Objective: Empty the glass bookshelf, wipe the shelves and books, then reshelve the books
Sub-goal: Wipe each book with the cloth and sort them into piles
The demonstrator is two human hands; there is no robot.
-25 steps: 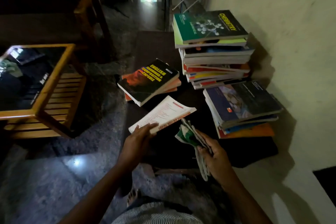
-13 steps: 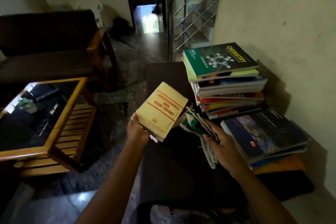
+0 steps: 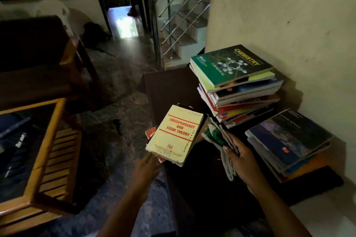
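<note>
My left hand (image 3: 147, 164) holds the near edge of a yellow book (image 3: 176, 132) titled "Jurisprudence and Legal Theory". The book lies tilted over a small pile of books (image 3: 151, 133) whose dark and red edges stick out beneath it. My right hand (image 3: 243, 159) grips a folded green and white cloth (image 3: 216, 136) just right of the yellow book. A tall stack topped by a green Chemistry lab manual (image 3: 231, 65) stands against the wall. A lower stack with a dark blue cover (image 3: 289, 136) lies to its right. All the books rest on a dark low surface (image 3: 169, 86).
A wooden coffee table with a glass top (image 3: 45, 136) stands at the left, with a dark sofa (image 3: 28, 54) behind it. A steel stair railing (image 3: 153, 25) rises past the book stacks. The pale wall (image 3: 279, 15) closes the right side. Dark stone floor (image 3: 115, 140) lies between.
My left hand lifted the yellow book, turned its cover up, and lowered it over the small pile. The view tilted up toward the room. The right hand kept the cloth.
</note>
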